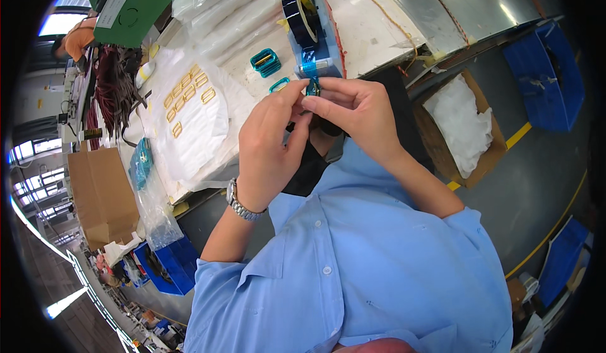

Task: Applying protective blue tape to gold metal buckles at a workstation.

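My left hand (271, 141), with a watch on its wrist, and my right hand (363, 110) meet just in front of the tape dispenser (328, 63). Between their fingertips is a small buckle (313, 90) with shiny blue film on it, partly hidden by the fingers. Blue tape (308, 59) hangs from the dark roll (299, 17) down toward the fingers. Left of the dispenser lie a stack of blue-covered buckles (265, 63) and a single blue-edged one (279, 84). Gold buckles (187, 91) are laid in rows on a white sheet (211, 116).
Clear plastic sheeting (221, 6) covers the table's far side, near a green bin (129, 9). Bundled dark red straps (113, 88) hang at the left. A carton with white material (459, 123) and blue crates (546, 75) stand right. Another person (79, 41) is far left.
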Demonstrator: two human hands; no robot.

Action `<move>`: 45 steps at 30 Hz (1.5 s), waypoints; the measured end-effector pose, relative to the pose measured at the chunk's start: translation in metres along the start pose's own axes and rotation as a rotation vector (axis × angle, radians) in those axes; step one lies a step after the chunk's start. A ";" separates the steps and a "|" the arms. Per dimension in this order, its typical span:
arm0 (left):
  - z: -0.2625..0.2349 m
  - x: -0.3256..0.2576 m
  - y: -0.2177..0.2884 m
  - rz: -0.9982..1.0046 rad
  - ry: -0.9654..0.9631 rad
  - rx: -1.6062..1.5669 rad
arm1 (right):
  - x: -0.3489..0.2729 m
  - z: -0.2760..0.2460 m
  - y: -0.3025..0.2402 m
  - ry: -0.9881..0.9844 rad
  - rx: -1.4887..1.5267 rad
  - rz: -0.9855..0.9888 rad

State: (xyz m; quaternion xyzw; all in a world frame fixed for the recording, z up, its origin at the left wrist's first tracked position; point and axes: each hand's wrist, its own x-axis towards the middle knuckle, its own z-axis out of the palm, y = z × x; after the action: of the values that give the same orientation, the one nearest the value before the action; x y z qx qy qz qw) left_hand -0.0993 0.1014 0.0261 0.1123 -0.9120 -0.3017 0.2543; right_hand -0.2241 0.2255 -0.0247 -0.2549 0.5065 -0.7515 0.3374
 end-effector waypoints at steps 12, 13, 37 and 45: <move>0.038 -0.045 -0.018 -0.089 -0.122 -0.111 | -0.044 -0.020 0.045 0.036 0.027 0.377; 0.034 -0.044 -0.015 -0.049 -0.076 -0.048 | -0.048 -0.021 0.039 0.039 0.023 0.393; -0.021 -0.066 -0.035 -0.031 -0.170 0.056 | -0.022 -0.002 0.020 -0.244 -0.013 0.499; -0.014 -0.056 -0.028 0.037 -0.089 0.077 | -0.025 0.009 0.012 -0.187 -0.326 0.282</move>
State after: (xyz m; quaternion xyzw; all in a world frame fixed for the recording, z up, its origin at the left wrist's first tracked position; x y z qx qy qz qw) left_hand -0.0427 0.0928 -0.0035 0.0912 -0.9352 -0.2665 0.2144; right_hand -0.1985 0.2361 -0.0340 -0.3014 0.6181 -0.5784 0.4388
